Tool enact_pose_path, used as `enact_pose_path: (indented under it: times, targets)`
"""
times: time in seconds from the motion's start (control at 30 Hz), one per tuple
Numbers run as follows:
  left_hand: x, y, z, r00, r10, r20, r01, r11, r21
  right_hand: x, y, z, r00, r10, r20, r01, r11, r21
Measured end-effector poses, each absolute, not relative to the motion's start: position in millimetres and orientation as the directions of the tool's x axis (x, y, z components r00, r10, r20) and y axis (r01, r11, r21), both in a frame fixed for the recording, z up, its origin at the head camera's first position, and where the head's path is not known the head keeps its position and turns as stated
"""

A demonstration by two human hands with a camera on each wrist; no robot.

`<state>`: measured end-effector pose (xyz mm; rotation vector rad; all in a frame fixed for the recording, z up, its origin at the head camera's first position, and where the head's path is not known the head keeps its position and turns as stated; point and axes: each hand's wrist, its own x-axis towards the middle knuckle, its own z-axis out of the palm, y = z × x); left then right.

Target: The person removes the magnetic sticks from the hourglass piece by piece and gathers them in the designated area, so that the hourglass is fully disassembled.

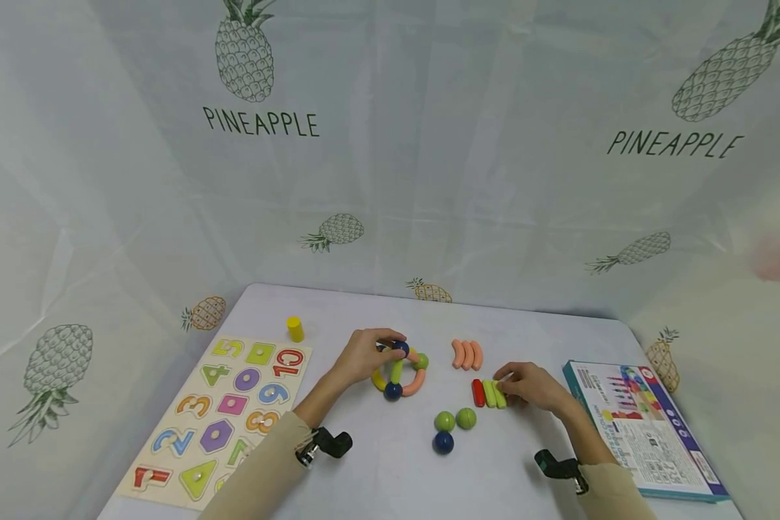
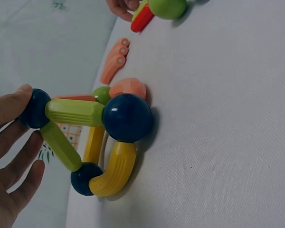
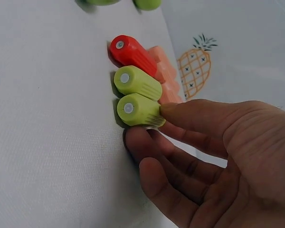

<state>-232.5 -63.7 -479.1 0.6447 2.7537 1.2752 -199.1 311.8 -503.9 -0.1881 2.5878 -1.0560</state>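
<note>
My left hand (image 1: 362, 355) pinches a dark blue ball (image 2: 34, 109) at the top of a built frame of balls and rods. Two straight green rods (image 2: 76, 112) slope down from that ball to other blue balls (image 2: 127, 118). Curved yellow (image 2: 116, 171) and pink (image 1: 414, 383) rods form the base on the table. My right hand (image 1: 534, 388) pinches the outermost light green rod (image 3: 141, 110) between thumb and fingers. It lies beside another green rod (image 3: 137, 82) and a red rod (image 3: 133, 57).
Behind the rods lie three curved pink rods (image 1: 468, 355). Nearer stand two green balls (image 1: 466, 418) and a blue ball (image 1: 443, 443). A number puzzle board (image 1: 188, 426) and yellow cylinder (image 1: 295, 329) are left; a flat box (image 1: 643, 426) is right. A pineapple-print curtain (image 1: 390, 166) hangs behind.
</note>
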Motion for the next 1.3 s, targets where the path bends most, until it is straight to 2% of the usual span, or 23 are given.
enact_pose_path:
  times: [0.43,0.57,0.73,0.9,1.13,1.3]
  targets:
    - [-230.0,-64.6,-478.6,-0.915,0.385,0.123,0.343,0.577,0.741,-199.1,306.6,-503.0,-0.941,-0.204,-0.270,0.041,0.722,-0.690]
    - [-228.6,-66.9,-480.2,-0.917,0.387,0.095,0.335,0.620,0.709,-199.1,305.9,-502.5,-0.945,-0.209,-0.253,0.026,0.722,-0.692]
    - [-225.4,-69.6,-487.1,-0.919,0.381,0.096,0.339,0.644,0.686,-205.0,298.6,-497.9,-0.967,-0.154,-0.203,0.030,0.721,-0.692]
    - [-225.1,-69.5,-491.3,-0.921,0.370,0.121,0.345,0.634,0.691,-211.9,271.1,-486.0,-0.972,-0.221,-0.083,-0.093,0.681,-0.726]
    - [-224.3,-67.1,-494.0,-0.934,0.351,0.066,0.284,0.615,0.736,-217.0,204.4,-463.9,-0.925,-0.379,-0.003,-0.238,0.586,-0.775]
    - [-224.0,-63.4,-496.0,-0.933,0.339,0.116,0.315,0.620,0.719,-223.5,165.6,-458.6,-0.896,-0.441,0.061,-0.323,0.551,-0.770]
